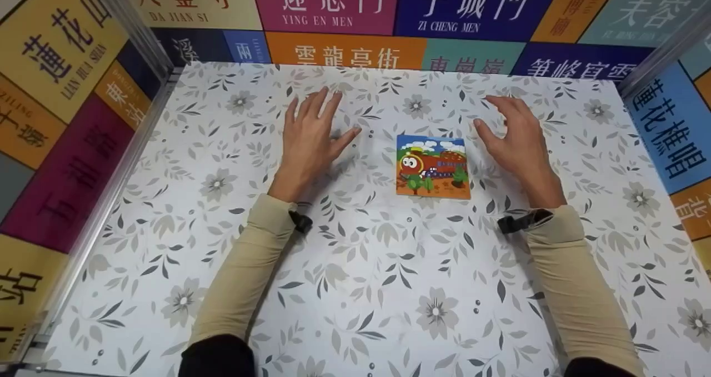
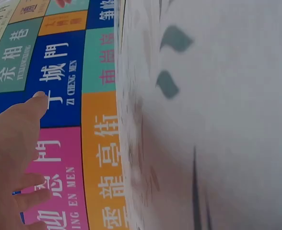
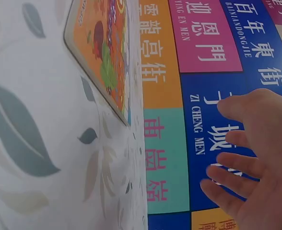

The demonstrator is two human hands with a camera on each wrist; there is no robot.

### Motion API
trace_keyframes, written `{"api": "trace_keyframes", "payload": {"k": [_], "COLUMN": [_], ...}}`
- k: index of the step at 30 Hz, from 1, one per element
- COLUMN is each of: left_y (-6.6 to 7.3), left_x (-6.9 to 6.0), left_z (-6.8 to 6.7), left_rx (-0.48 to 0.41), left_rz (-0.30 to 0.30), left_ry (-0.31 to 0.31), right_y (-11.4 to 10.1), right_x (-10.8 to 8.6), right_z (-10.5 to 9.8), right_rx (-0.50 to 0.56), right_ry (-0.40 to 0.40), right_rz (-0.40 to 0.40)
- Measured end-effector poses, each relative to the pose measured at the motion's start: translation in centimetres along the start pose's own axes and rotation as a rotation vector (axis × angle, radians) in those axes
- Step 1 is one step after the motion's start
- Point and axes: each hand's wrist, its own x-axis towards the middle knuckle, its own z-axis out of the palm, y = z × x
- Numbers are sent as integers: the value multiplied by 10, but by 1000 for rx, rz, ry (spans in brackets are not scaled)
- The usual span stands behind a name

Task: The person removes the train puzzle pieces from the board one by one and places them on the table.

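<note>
A small square picture puzzle or board, printed with a red cartoon train, lies flat on the table between the two hands. In the right wrist view the board shows a thin pale edge. Left of it, the left hand hovers with fingers spread and holds nothing. To its right, the right hand is held with fingers loosely bent, thumb toward the board, apart from it. The left wrist view shows the left hand with nothing in its fingers. Likewise, the right hand is bare in the right wrist view.
The table has a white cover with grey flowers and leaves. Colourful panels with Chinese lettering stand along its back and both sides. Black straps with small devices sit on both wrists.
</note>
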Motion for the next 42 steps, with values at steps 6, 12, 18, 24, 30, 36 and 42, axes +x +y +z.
{"api": "trace_keyframes", "payload": {"k": [6, 12, 18, 24, 30, 36, 42], "left_y": [18, 36, 54, 76, 97, 111, 122], "left_x": [-3, -6, -5, -5, 0, 8, 16], "left_z": [1, 8, 19, 27, 35, 46, 54], "left_rx": [-98, -199, -239, -289, -383, -468, -496], "left_rz": [26, 41, 88, 111, 119, 170, 188], "left_ry": [-31, -70, -115, -212, -361, -457, -489], "right_y": [-2, 0, 3, 5, 5, 5, 6], "right_x": [-3, -4, -5, -7, -9, -8, -7], "right_z": [7, 11, 14, 18, 25, 32, 33], "right_rx": [77, 97, 109, 145, 156, 142, 137], "right_ry": [-37, -102, -207, -315, -356, -356, -359], "right_rz": [31, 73, 152, 209, 237, 237, 237]}}
